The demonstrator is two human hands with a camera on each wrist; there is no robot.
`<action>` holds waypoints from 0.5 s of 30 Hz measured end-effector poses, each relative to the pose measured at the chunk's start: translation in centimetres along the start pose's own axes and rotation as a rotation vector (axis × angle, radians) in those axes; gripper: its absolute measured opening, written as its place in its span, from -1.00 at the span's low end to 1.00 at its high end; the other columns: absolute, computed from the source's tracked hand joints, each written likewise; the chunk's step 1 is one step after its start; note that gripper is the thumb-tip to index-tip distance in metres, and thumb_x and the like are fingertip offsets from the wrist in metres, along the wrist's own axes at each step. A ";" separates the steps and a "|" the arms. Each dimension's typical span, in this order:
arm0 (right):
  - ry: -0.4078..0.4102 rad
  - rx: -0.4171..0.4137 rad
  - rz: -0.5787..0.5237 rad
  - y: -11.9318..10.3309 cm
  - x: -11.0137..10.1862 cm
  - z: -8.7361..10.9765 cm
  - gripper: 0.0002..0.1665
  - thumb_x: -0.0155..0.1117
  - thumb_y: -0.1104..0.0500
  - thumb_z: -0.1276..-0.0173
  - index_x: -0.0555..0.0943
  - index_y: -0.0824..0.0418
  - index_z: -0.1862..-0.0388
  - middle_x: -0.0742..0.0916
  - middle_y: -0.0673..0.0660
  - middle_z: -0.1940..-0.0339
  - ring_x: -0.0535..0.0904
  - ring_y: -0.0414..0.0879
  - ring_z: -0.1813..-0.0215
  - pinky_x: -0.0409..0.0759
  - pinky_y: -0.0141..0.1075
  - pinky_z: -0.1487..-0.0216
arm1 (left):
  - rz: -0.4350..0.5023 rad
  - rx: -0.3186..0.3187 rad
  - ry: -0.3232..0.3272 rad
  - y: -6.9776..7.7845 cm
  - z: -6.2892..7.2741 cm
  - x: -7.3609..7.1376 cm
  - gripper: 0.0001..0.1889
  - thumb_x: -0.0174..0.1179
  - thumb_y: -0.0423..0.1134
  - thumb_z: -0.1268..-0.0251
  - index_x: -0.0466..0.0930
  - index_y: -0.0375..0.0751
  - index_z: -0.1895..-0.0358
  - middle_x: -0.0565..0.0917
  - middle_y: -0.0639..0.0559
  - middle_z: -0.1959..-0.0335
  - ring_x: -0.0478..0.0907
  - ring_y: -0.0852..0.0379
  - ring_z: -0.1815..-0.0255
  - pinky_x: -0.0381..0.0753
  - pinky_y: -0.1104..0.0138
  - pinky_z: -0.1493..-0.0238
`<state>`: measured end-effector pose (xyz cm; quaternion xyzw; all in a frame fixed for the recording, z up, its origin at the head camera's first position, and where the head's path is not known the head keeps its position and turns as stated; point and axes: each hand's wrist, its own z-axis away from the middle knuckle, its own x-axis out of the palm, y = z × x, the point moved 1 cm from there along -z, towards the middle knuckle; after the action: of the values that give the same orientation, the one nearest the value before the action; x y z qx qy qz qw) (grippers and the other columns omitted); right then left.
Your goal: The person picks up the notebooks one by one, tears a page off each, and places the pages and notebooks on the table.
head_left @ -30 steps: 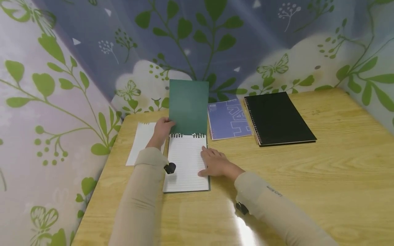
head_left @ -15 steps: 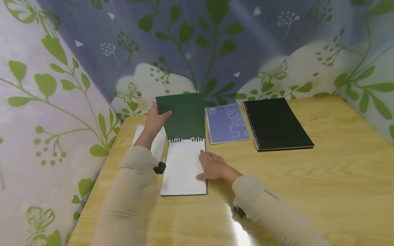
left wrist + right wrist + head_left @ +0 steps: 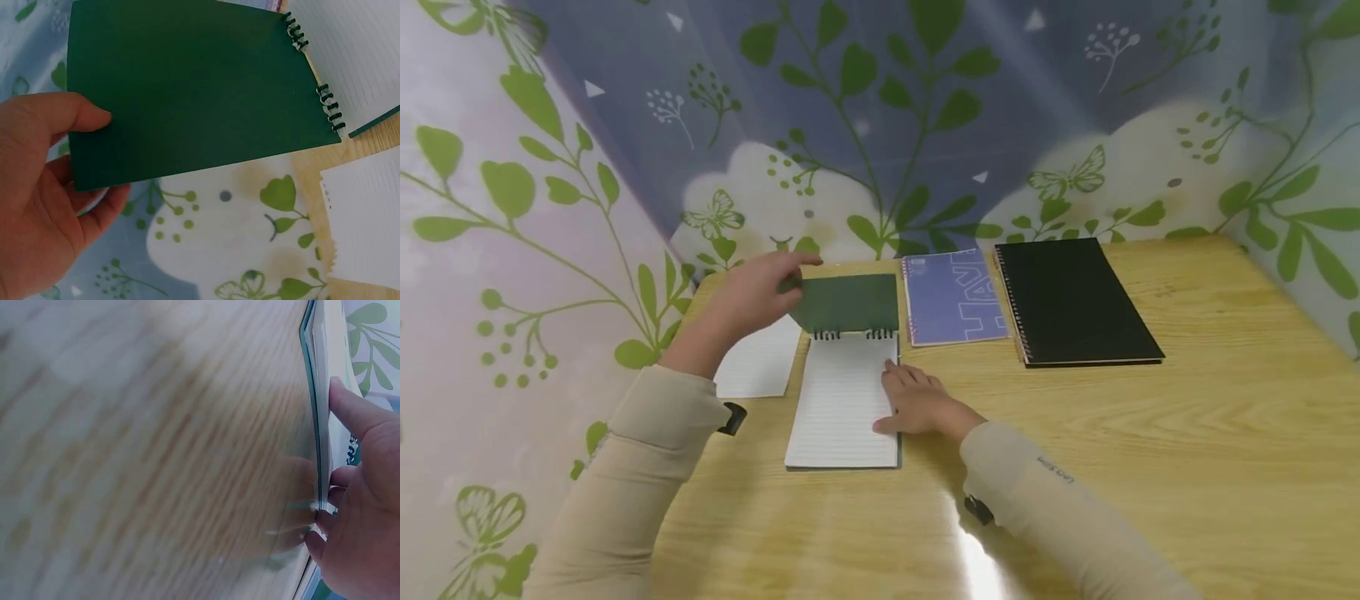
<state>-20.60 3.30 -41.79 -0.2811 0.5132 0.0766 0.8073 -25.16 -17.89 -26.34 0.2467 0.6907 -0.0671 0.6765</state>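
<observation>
A green spiral notebook lies on the table with its lined page showing. Its green cover stands tilted up from the black rings at the far end. My left hand pinches the cover near its free edge; in the left wrist view, the thumb presses on the near face and the other fingers go behind it. My right hand rests on the page's right edge with fingers spread, some reaching down beside the notebook's edge in the right wrist view.
A loose lined sheet with a torn edge lies left of the notebook, partly behind my left arm. To the right are a blue-purple spiral notebook and a large black one. A patterned wall covering rises behind the wooden table.
The green cover, which stood opened out away from me, has tilted up and forward and looks shorter. My left hand moved with it, up along its left side. The right hand stays on the page.
</observation>
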 end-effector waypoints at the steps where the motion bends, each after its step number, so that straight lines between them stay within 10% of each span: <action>1: -0.004 0.002 0.003 0.0 0.0 0.0 0.01 0.06 -0.26 -0.28 -0.06 0.26 -0.47 -0.07 0.22 -0.52 -0.14 0.19 -0.50 -0.06 0.07 -0.44 | -0.051 0.019 -0.038 0.4 0.4 0.0 -0.54 -0.01 -0.29 -0.28 0.35 -0.03 -0.27 0.58 -0.10 0.06 0.54 -0.01 0.23 0.48 0.15 0.25; 7: -0.019 0.009 0.041 -0.1 -0.2 -0.5 0.03 0.04 -0.29 -0.28 -0.11 0.23 -0.48 -0.10 0.20 -0.52 -0.14 0.18 -0.50 -0.03 0.05 -0.44 | -0.228 0.117 -0.097 1.8 2.5 0.5 -0.70 -0.02 -0.25 -0.32 0.59 -0.11 -0.04 0.55 -0.04 0.20 0.46 0.10 0.39 0.46 0.25 0.34; 15: -0.003 0.037 0.043 -0.1 0.1 -1.0 0.01 0.08 -0.28 -0.26 -0.02 0.24 -0.47 -0.01 0.20 -0.51 -0.09 0.19 -0.48 0.05 0.05 -0.40 | -0.225 0.116 -0.117 2.7 4.5 2.1 -0.79 0.01 -0.31 -0.27 0.60 -0.18 0.13 0.59 -0.03 0.10 0.58 0.08 0.28 0.54 0.23 0.30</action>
<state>-21.24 2.66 -42.17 -0.2550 0.5193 0.0848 0.8113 -19.83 -16.95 -28.11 0.2019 0.6682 -0.1964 0.6885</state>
